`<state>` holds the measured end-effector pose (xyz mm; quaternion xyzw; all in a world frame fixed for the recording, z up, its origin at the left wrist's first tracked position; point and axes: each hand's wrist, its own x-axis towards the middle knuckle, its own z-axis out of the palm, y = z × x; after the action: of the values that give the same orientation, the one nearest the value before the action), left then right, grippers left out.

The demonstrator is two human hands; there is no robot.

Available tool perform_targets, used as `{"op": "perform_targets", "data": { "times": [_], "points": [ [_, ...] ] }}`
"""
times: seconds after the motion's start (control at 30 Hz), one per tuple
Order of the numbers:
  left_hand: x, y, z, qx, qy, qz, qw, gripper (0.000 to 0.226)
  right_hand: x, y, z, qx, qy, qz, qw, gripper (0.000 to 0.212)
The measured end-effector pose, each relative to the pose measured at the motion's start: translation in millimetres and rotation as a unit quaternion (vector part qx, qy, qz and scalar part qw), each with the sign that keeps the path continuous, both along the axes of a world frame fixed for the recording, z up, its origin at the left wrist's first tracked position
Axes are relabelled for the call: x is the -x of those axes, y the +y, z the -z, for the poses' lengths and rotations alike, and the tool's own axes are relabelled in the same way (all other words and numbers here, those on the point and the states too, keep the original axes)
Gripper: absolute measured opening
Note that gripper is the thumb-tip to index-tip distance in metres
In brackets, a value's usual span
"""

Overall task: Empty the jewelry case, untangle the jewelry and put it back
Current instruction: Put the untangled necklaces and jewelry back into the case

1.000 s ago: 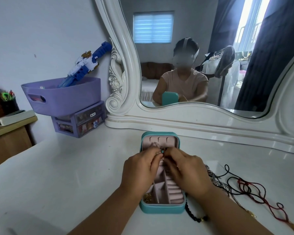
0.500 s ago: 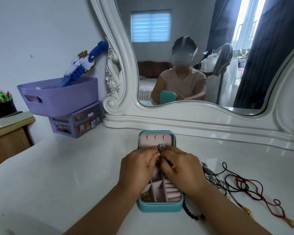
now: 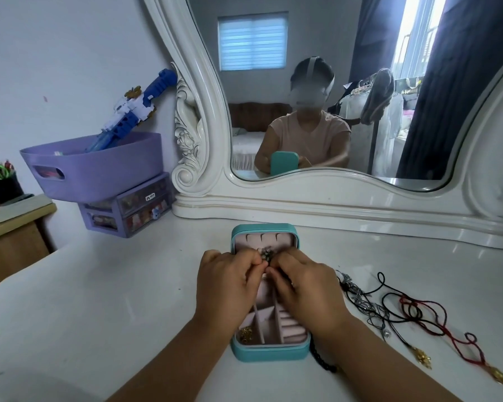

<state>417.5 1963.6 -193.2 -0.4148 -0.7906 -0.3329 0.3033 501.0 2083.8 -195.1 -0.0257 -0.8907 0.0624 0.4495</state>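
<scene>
Now, low in the centre of the frame, the teal jewelry case (image 3: 269, 351) sits open on the white dressing table (image 3: 99, 300). To the lower right, black and red cord necklaces (image 3: 413, 311) already lie out on the tabletop. Left hand (image 3: 225, 281) and right hand (image 3: 305, 288) meet over the case, fingertips of both pinching a small dark tangled piece (image 3: 265, 254). My read: untangling is in hand. Next it needs a gentle, patient teasing apart, not a tug. Gold bits (image 3: 245, 334) remain in the near-left compartment.

White vanity mirror (image 3: 204, 117), pale wall (image 3: 55, 47)
</scene>
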Motion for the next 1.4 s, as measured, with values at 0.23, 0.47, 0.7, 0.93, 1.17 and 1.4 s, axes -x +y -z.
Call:
{"op": "perform_targets", "data": {
  "times": [0.23,0.47,0.7,0.93,1.17,1.4],
  "points": [
    [-5,-5,0,0.075,0.090,-0.013,0.993,0.022,-5,5,1,0.003,-0.063,-0.055,0.996,0.020],
    [-3,-4,3,0.066,0.130,-0.035,0.989,0.024,-8,5,-1,0.003,-0.065,-0.055,0.996,0.020],
    [3,-6,3,0.075,0.051,0.030,0.995,0.022,-5,0,2,0.014,-0.044,-0.011,0.999,0.019],
    [19,-6,3,0.062,-0.007,0.125,0.990,0.015,-2,-11,6,0.065,-0.029,-0.015,0.997,0.018],
    [17,-13,0,0.033,0.009,0.130,0.991,0.015,-10,-6,-6,0.021,-0.040,-0.033,0.998,0.017],
    [15,-14,2,0.019,0.023,0.141,0.990,0.008,-18,2,-24,0.018,-0.069,-0.073,0.995,0.017]
  ]
}}
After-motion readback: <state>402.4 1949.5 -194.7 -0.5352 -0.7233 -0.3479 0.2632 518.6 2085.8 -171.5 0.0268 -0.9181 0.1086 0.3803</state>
